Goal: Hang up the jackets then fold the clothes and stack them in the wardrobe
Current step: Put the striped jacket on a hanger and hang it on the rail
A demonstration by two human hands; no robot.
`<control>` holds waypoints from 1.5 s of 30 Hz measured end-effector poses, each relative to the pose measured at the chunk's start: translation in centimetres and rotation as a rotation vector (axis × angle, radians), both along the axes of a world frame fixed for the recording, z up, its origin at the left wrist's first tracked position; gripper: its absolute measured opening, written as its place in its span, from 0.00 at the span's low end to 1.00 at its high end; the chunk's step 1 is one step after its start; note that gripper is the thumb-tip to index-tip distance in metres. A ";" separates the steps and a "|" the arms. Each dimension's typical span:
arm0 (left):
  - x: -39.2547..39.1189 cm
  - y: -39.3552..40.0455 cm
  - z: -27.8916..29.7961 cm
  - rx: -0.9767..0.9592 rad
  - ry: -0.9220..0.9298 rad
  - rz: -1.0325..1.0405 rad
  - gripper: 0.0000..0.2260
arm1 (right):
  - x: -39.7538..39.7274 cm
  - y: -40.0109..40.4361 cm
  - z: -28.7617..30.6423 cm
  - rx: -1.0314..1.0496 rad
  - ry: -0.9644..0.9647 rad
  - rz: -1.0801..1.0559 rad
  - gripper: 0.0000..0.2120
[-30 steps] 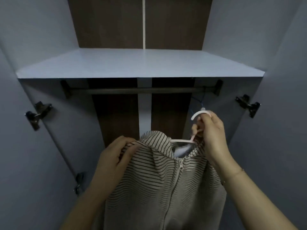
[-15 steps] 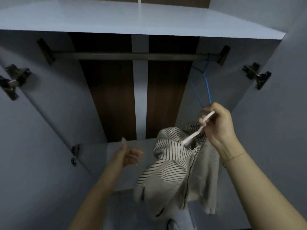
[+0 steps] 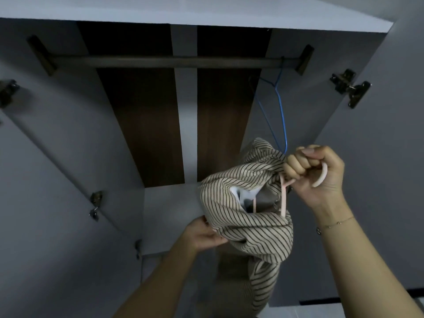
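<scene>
Grey wardrobe walls (image 3: 68, 157) frame a dark rail (image 3: 174, 61), where a blue wire hanger (image 3: 281, 115) hangs at the right end. Below the rail, the right hand (image 3: 317, 173) has its fingers curled round the pink hanger (image 3: 321, 177) carrying the striped jacket (image 3: 247, 223). The left hand (image 3: 203, 234) holds the jacket's lower folds from the left, its fingers partly hidden behind the cloth.
</scene>
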State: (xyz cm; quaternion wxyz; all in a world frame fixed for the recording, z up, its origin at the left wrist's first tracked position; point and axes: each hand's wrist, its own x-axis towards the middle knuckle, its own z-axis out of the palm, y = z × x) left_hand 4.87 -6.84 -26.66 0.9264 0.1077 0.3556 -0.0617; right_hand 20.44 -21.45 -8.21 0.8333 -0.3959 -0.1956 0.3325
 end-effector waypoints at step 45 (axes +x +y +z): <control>2.1 11.0 14.2 1.584 -0.040 0.283 0.05 | -1.1 3.0 -9.0 -0.410 -0.452 0.011 0.18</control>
